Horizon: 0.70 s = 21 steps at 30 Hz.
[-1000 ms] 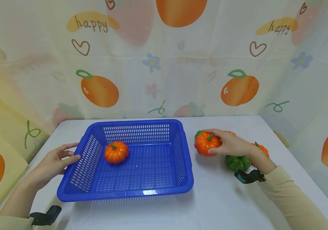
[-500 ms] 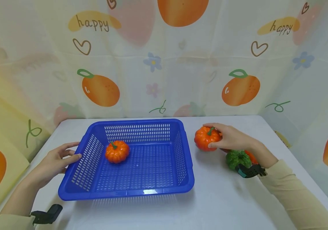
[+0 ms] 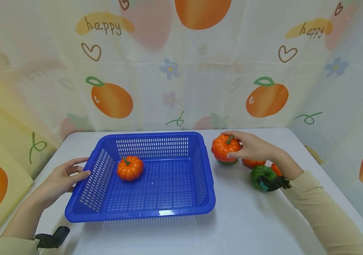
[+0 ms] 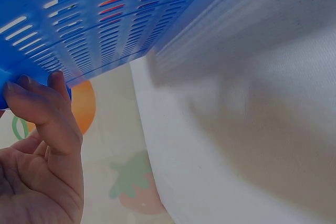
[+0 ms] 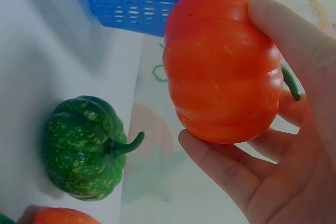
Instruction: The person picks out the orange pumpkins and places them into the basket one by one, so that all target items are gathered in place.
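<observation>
The right hand (image 3: 254, 146) pinches a glossy orange-red pumpkin (image 3: 225, 148) between its thumb and fingers, the green stem towards the palm; the pumpkin is raised over the table, to the right of the blue basket (image 3: 140, 214) and outside it. Beneath it, a dark green speckled pumpkin (image 5: 84, 148) sits on the white table (image 3: 238, 223), mostly hidden in the head view but plain in the right wrist view, its curved stem pointing sideways there. The left hand (image 3: 63, 180) grips the basket's left rim, thumb laid over the edge and fingertips against the outside. Inside the basket, a smaller orange pumpkin (image 3: 130, 169) rests towards the left, near the back. Around the right forearm are a second green pumpkin (image 3: 259, 176), partly behind the black wrist strap (image 3: 274, 183), an orange pumpkin (image 3: 253, 163) beside it, and a sliver of another orange one (image 3: 276, 169). A cloth (image 3: 200, 92) printed with fruit, hearts and "happy" hangs behind the table.
</observation>
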Available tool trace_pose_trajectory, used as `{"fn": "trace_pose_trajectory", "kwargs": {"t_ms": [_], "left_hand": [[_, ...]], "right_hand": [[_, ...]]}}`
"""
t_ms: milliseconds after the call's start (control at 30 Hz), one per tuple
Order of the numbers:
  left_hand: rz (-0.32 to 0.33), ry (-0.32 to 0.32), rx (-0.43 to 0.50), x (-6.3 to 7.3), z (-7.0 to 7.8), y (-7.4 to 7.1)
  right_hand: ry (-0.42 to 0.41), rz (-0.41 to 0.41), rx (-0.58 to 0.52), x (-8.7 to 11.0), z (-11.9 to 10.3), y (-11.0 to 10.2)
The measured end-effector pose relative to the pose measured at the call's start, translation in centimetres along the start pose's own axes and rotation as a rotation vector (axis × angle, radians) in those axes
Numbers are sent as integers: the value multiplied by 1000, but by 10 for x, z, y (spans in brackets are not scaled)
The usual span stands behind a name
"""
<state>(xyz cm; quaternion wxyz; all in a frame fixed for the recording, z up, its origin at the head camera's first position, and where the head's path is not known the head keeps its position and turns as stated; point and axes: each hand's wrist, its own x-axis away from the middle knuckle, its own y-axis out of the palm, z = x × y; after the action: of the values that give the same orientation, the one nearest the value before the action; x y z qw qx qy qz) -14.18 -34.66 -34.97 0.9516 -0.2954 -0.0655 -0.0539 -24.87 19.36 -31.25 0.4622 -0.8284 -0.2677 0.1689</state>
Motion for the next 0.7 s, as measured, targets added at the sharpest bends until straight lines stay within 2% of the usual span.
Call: {"fn": "trace_pose_trajectory", "kwargs": {"t_ms": [700], "left_hand": [[3,-2,-2,0,1,0]], "right_hand": [[0,-19,-85,-24,-18,-3]]}}
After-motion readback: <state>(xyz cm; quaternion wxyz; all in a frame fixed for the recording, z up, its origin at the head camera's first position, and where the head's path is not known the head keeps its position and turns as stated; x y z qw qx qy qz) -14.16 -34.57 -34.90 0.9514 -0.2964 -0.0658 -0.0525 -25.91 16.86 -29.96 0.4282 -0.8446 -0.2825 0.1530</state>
